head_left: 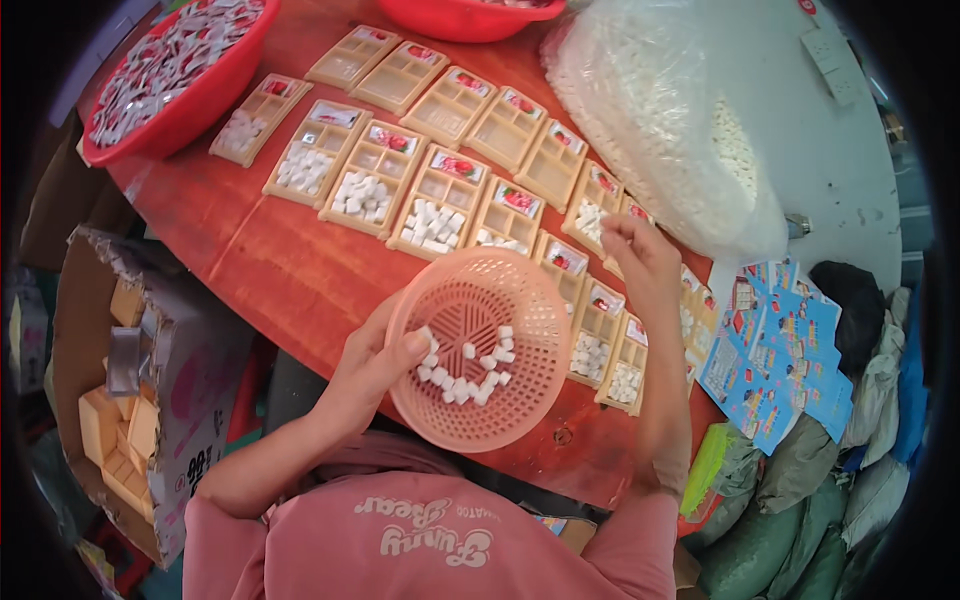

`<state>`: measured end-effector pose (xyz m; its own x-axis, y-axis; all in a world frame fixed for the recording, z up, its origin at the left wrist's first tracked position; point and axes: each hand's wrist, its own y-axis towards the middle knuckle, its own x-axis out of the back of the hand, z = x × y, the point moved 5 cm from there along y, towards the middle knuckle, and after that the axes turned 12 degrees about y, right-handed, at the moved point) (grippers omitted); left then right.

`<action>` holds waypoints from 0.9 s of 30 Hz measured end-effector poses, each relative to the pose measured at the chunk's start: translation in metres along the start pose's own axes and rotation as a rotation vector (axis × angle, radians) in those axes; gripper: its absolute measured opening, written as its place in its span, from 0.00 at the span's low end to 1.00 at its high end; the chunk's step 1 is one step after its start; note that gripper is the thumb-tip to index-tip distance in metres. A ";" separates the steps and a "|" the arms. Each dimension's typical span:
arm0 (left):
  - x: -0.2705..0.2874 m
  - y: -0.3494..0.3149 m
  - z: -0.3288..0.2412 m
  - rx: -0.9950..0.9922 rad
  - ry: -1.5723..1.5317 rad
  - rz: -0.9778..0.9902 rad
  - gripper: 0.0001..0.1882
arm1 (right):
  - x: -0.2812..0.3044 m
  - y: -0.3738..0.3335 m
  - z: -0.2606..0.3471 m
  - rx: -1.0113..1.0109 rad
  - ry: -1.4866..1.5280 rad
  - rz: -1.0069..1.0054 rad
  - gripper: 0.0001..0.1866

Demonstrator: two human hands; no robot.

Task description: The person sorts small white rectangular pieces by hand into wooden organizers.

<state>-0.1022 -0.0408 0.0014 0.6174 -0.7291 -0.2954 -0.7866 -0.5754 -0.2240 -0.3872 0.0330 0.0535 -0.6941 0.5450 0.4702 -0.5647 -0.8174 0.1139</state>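
My left hand (pixel 378 352) grips the near left rim of a round pink perforated plastic basket (pixel 548 372), its thumb inside. Several small white cubes (pixel 461 389) lie scattered on the basket's floor. Over the right part of the rows, my right hand (pixel 645 252) is closed, its fingers curled together above a small compartment tray (pixel 589 208) with white cubes in it. Whatever those fingers hold is hidden. Beside the basket, more beige trays (pixel 440 207) carry white cubes in their large compartments and a small printed packet in a corner compartment.
A red basin (pixel 165 125) heaped with small packets stands far left, and another red basin (pixel 470 22) at the back. A big clear bag (pixel 650 110) of white cubes sits back right, with blue printed sheets (pixel 775 350) nearby. At left, a cardboard box (pixel 185 400) holds stacked trays.
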 end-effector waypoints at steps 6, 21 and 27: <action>-0.010 0.013 -0.008 -0.090 -0.024 0.067 0.31 | -0.079 -0.081 0.058 0.415 -0.287 0.495 0.10; -0.018 0.020 -0.016 -0.173 0.027 0.155 0.34 | -0.111 -0.077 0.082 0.718 -0.187 0.465 0.11; -0.001 0.022 -0.019 -0.289 0.139 0.059 0.35 | -0.109 -0.090 0.069 0.556 -0.146 0.647 0.11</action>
<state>-0.1200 -0.0593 0.0146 0.5815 -0.7964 -0.1662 -0.7988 -0.5976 0.0690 -0.2300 0.0343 0.0526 -0.7178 -0.0566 0.6940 0.2482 -0.9520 0.1790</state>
